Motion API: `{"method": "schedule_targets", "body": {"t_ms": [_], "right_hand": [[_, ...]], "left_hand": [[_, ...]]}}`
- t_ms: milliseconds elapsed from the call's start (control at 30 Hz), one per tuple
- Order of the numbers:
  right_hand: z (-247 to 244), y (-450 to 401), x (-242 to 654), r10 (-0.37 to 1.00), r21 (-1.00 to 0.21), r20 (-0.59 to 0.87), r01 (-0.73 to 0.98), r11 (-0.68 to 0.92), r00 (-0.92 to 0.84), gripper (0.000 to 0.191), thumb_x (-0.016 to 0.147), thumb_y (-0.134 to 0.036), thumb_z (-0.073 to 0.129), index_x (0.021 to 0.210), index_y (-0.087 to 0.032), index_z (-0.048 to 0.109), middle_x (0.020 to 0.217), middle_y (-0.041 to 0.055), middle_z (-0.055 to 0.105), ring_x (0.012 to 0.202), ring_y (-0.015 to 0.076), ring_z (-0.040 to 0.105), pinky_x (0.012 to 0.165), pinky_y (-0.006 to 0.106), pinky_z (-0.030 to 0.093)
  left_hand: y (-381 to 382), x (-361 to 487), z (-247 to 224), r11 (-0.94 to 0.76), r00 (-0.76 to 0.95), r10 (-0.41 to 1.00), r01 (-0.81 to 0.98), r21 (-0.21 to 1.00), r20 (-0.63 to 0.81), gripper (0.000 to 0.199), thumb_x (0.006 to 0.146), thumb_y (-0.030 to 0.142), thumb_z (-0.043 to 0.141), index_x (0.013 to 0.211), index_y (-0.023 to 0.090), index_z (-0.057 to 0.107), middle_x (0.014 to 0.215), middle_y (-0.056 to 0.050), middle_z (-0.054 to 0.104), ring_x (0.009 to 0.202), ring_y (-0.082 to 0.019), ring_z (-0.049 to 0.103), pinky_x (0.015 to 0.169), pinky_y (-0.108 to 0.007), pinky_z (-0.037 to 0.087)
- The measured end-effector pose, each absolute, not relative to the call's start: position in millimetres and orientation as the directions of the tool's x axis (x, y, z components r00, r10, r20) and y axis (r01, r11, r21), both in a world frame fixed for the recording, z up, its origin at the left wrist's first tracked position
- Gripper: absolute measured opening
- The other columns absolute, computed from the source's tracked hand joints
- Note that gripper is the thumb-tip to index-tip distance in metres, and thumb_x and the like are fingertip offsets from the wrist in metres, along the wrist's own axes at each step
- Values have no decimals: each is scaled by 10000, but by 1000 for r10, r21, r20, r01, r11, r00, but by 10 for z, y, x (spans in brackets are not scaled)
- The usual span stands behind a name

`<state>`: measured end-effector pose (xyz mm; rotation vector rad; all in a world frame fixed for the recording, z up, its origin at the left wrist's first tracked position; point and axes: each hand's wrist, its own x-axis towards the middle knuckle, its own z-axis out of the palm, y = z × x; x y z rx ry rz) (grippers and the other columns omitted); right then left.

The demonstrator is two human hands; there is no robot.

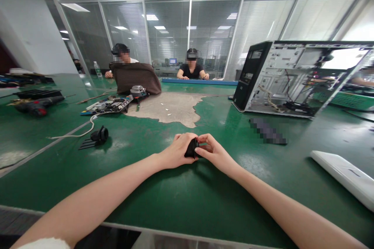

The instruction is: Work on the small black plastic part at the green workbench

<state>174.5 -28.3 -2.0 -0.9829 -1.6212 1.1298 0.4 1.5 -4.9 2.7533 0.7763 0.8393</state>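
Green tabletop (163,202), open computer case (280,66), circuit board (111,105), white slab (341,173), black pronged part (100,135)

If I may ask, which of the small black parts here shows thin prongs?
The loose part near the white cable; the other, the black part held between left hand and right hand, shows no prongs.

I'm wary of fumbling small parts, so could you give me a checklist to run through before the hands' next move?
1. Left hand holding the small black part: ok.
2. Right hand touching that part: ok, fingertips at its right side.
3. Small black part's pieces, if several, properly joined: cannot tell, fingers cover much of it.
4. Black pronged part away from both hands: ok, lying to their left.
5. Green tabletop surface intact: not ok, a pale patch shows beyond the hands.
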Motion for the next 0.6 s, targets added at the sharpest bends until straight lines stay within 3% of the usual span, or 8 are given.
{"method": "schedule_targets", "body": {"t_ms": [133, 267, 467, 600], "right_hand": [[-24, -283, 1765, 931, -964, 183, 125, 232, -316, 288, 712, -325, 623, 912, -202, 456, 945, 31, 518, 820, 167, 573, 741, 358, 483], [5, -327, 1773, 894, -954, 245, 69, 290, -375, 296, 681, -278, 668, 870, -220, 448, 943, 4, 508, 860, 164, 573, 761, 338, 478], [6, -331, 1741, 918, -953, 248, 94, 288, -308, 240, 718, -328, 626, 828, -210, 447, 884, 3, 518, 798, 156, 578, 701, 323, 489], [-19, -296, 1746, 932, -952, 225, 141, 273, -283, 300, 704, -329, 641, 909, -206, 460, 941, 30, 533, 867, 170, 562, 758, 347, 484]], "left_hand": [[18, -3, -49, -852, 706, 524, 437, 289, 477, 548, 734, 302, 614, 1159, 215, 279, 1116, -64, 464, 1053, -220, 450, 915, -366, 285], [22, -9, -50, -852, 710, 524, 438, 288, 471, 556, 716, 265, 622, 1151, 213, 281, 1112, -60, 462, 1040, -218, 454, 910, -362, 286], [24, -5, -54, -849, 702, 528, 441, 292, 478, 555, 725, 296, 617, 1154, 221, 273, 1116, -64, 461, 1047, -221, 453, 913, -366, 285], [19, -3, -51, -850, 705, 527, 437, 295, 474, 553, 723, 291, 619, 1155, 220, 280, 1120, -62, 465, 1052, -223, 451, 917, -369, 283]]}}
